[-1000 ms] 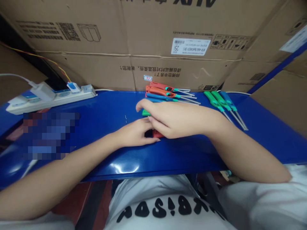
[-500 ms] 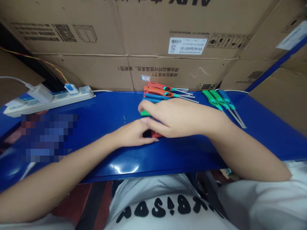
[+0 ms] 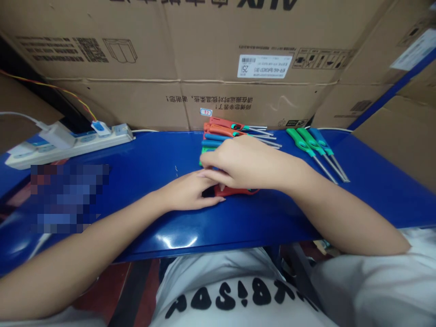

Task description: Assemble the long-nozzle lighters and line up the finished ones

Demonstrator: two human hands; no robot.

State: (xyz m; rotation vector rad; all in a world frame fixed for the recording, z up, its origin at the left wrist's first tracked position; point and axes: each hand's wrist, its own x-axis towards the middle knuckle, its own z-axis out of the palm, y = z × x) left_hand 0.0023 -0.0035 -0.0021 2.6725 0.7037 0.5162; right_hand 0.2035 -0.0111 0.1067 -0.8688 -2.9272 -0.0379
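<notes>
Two bare hands met over a red lighter [image 3: 238, 190] at the center of the frame, on a glossy blue table [image 3: 163, 227]. The lighter lay with its long axis running roughly left to right, its butt at the left and its trigger opening toward the right; any metal tube beyond was hidden beneath the right wrist. The left hand [image 3: 187, 191] was nearer the butt, coming in from the lower left with its thumb apart from its fingers, the thumb's tip at the lower left edge of the handle. The right hand [image 3: 247, 161] arched over the upper side from the right, its fingers bent down and overlapping those of the left. Whether either hand's fingers were clamped on the handle could not be told, the contact being largely covered.

Just above the right hand, toward the upper center, an orange lighter [image 3: 221, 130], a blue lighter [image 3: 214, 137] and a green lighter [image 3: 204, 149] were among a stack lying the same way. Right of center, two green-handled lighters [image 3: 306, 138] and a blue-handled lighter [image 3: 320, 140] slanted down toward the right. Cardboard [image 3: 136, 106] rose behind, with a power strip [image 3: 80, 145] at left.
</notes>
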